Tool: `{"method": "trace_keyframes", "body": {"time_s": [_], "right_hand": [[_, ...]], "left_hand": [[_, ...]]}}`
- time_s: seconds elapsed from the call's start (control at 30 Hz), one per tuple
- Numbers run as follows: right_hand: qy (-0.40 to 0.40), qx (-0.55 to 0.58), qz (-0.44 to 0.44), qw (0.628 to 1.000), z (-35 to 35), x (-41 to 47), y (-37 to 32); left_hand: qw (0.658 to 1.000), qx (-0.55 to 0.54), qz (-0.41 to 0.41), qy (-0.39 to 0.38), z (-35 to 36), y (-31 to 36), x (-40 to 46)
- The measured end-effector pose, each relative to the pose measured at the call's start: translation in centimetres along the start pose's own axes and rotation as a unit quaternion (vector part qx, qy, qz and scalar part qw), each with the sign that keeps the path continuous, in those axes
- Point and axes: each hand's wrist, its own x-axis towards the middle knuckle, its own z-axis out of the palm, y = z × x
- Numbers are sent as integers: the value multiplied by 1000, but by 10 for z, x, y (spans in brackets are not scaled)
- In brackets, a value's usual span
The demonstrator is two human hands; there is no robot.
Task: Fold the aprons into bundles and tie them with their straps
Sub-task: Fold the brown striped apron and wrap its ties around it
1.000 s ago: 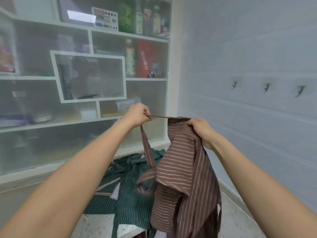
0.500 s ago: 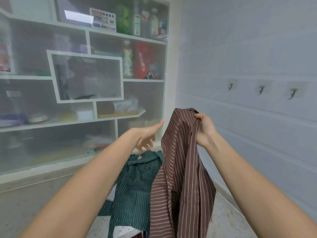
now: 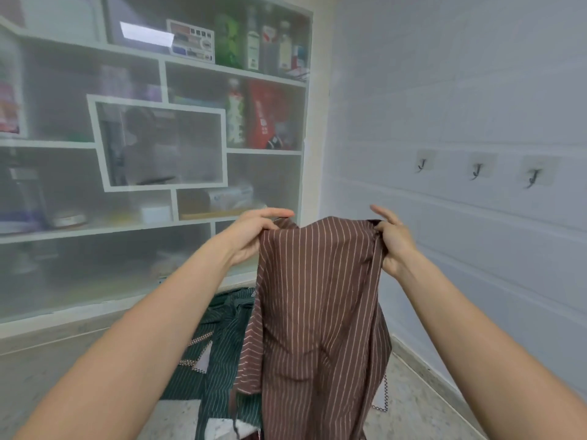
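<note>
Brown apron [image 3: 317, 300] up in the air, held by its top edge and hanging straight down in front of the person, pale stripes running vertically. Left hand [image 3: 254, 236] pinches the top left corner, thumb under the cloth, fingers stretched over the top. Right hand [image 3: 392, 239] grips the top right corner, fingers curled into the bunched fabric, index finger lifted free. Below and behind, a green apron [image 3: 219, 347] lies crumpled on the counter [image 3: 409, 408], partly hidden by the brown one. Shelves [image 3: 158, 147] behind frosted panels to the left; three hooks [image 3: 476, 171] on the wall to the right.
</note>
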Motion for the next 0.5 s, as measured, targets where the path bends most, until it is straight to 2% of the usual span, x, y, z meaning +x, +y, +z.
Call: {"method": "trace_keyframes", "body": {"time_s": [0.13, 0.33, 0.5], "right_hand": [[-31, -29, 27, 999, 6, -7, 6], [-7, -39, 45, 998, 31, -10, 17], [10, -18, 87, 996, 52, -9, 37]], "left_hand": [[995, 94, -3, 23, -7, 11, -12], [991, 92, 24, 90, -29, 14, -24], [974, 96, 69, 195, -47, 19, -44]]}}
